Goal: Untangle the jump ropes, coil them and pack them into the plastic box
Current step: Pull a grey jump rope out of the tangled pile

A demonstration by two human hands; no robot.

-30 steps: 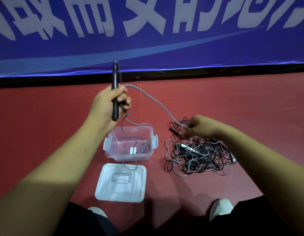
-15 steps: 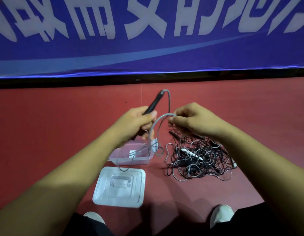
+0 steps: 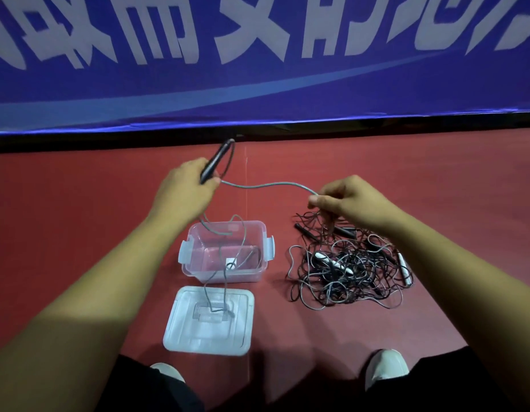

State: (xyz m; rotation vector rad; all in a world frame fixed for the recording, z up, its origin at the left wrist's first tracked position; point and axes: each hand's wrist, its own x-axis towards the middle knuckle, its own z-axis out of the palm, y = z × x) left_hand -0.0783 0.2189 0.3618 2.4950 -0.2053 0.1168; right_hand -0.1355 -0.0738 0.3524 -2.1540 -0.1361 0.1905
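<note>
My left hand (image 3: pixel 186 188) grips a black jump-rope handle (image 3: pixel 216 159) above the clear plastic box (image 3: pixel 228 251). A grey rope (image 3: pixel 269 185) runs from that hand across to my right hand (image 3: pixel 344 199), which pinches it above the tangled pile of jump ropes (image 3: pixel 347 272). More loops of the same grey rope hang from my left hand down through the box and onto the lid (image 3: pixel 210 319). The pile on the floor holds black and white handles mixed with dark and grey cords.
The clear lid lies flat on the red floor just in front of the box. A blue banner (image 3: pixel 257 60) with white lettering stands along the far edge. My two shoes (image 3: pixel 385 367) show at the bottom of the view.
My hands were close together half a second ago; they have moved apart, and the grey rope now stretches between them. The handle tip has swung up and away.
</note>
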